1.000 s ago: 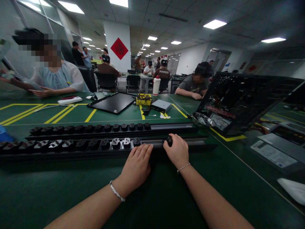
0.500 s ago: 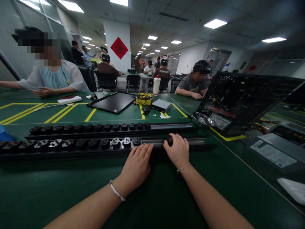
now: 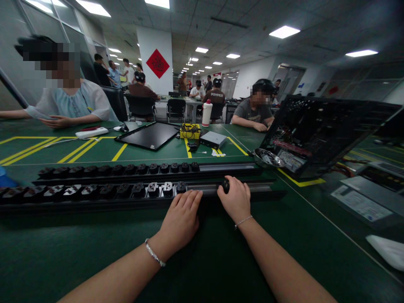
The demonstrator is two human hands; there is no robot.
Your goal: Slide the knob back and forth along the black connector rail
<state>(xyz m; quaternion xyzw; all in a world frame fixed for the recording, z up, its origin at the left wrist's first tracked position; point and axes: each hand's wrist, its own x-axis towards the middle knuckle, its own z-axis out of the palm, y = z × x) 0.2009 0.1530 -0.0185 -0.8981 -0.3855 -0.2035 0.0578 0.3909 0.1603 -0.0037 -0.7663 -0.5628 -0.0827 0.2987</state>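
Two long black power strip housings lie side by side across the table, a near one [image 3: 259,194] and a far one [image 3: 233,166]. Black socket modules [image 3: 105,190] sit in a row along the left part of the near housing, and a similar row [image 3: 117,169] fills much of the far one. My left hand [image 3: 182,210] is closed over the front edge of the near housing, just right of its last module; its thumb is mostly hidden. Between thumb and fingers, my right hand [image 3: 236,195] grips a black socket module [image 3: 225,185] at the bare part of that channel.
At right stand an opened computer case [image 3: 318,130], a metal bowl of small parts [image 3: 268,158] and a power supply unit [image 3: 362,198]. Farther back are a flat screen [image 3: 151,135], a yellow box of cables [image 3: 190,131] and a white bottle [image 3: 206,113]. Other people sit across the table.
The module in my right hand has shifted very slightly, while my left hand holds its place. In the background, people have moved a little.
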